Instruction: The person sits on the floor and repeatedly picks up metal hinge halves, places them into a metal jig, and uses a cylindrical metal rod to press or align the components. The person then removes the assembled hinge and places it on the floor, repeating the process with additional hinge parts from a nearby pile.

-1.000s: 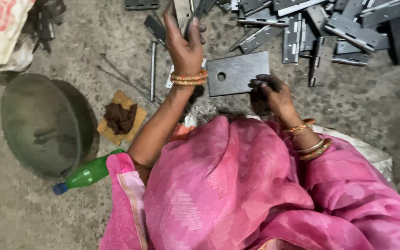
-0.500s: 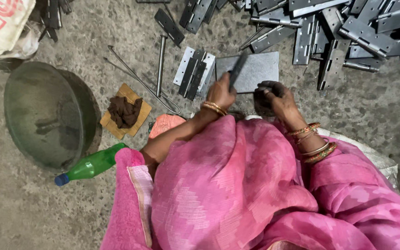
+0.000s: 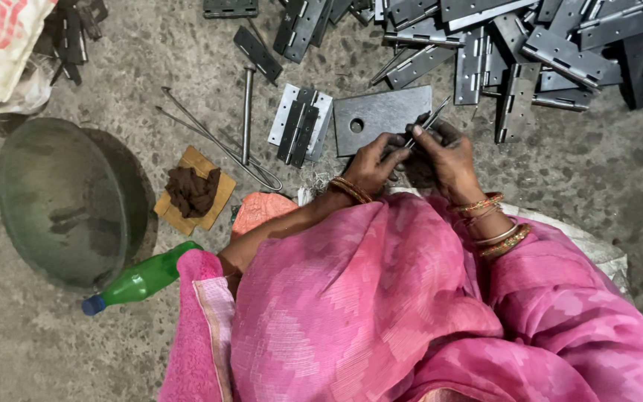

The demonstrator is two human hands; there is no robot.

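My left hand (image 3: 372, 161) and my right hand (image 3: 446, 155) meet fingertip to fingertip, both closed on a thin metal piece (image 3: 430, 119) that sticks up and to the right between them. They hover over the near edge of a flat grey metal plate (image 3: 377, 112) with a round hole, lying on the concrete floor. Gold bangles sit on both wrists, and a pink patterned garment covers my lap below. What the right palm holds underneath is hidden.
A heap of grey hinges (image 3: 522, 45) fills the far right. A folded hinge pair (image 3: 301, 119) and long thin rods (image 3: 217, 145) lie left of the plate. Further left are a cardboard square with a brown lump (image 3: 191, 191), an upturned metal bowl (image 3: 61, 201) and a green bottle (image 3: 139, 281).
My left hand reached up to the hinge heap, came back with a metal piece, and has joined the right hand over the plate. The view has shifted slightly.
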